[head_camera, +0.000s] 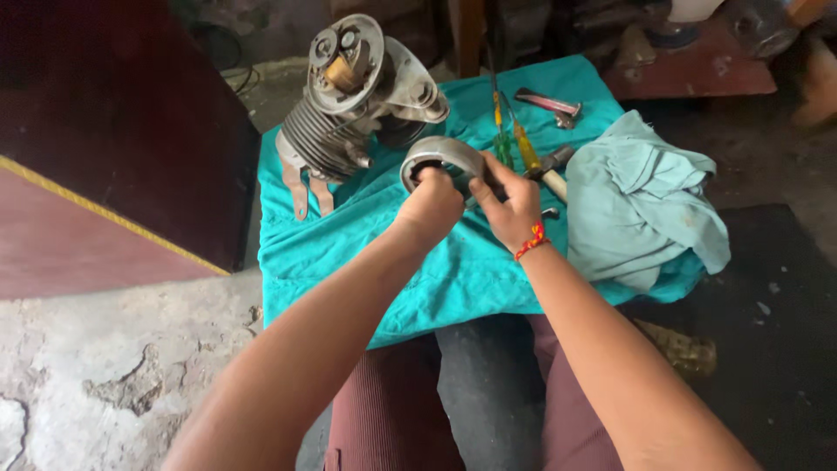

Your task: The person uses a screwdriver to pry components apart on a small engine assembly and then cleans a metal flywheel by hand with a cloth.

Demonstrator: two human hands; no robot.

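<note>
Both hands are grasping the metal ring (443, 157) above the teal cloth (418, 270): left hand (429, 208) clenching its near rim, right hand (510, 205) gripping its right side. Just beyond the grip, screwdrivers (514, 139) are lying; farther left, the engine (353, 96) is resting.

Both bare forearms reach forward from the lower edge and converge toward the middle. The left hand (429, 205) is curled into a loose fist, knuckles up, wrist bent slightly down, its fingers (427, 177) tucked out of sight around what they grip. Just right of those fingers sits the right hand (510, 208), back facing up, thumb angled inward toward the left fingers, the other fingers hooked forward and closed in a grip. A red-and-yellow thread band (530, 242) circles the right wrist. The two hands are almost touching.
</note>
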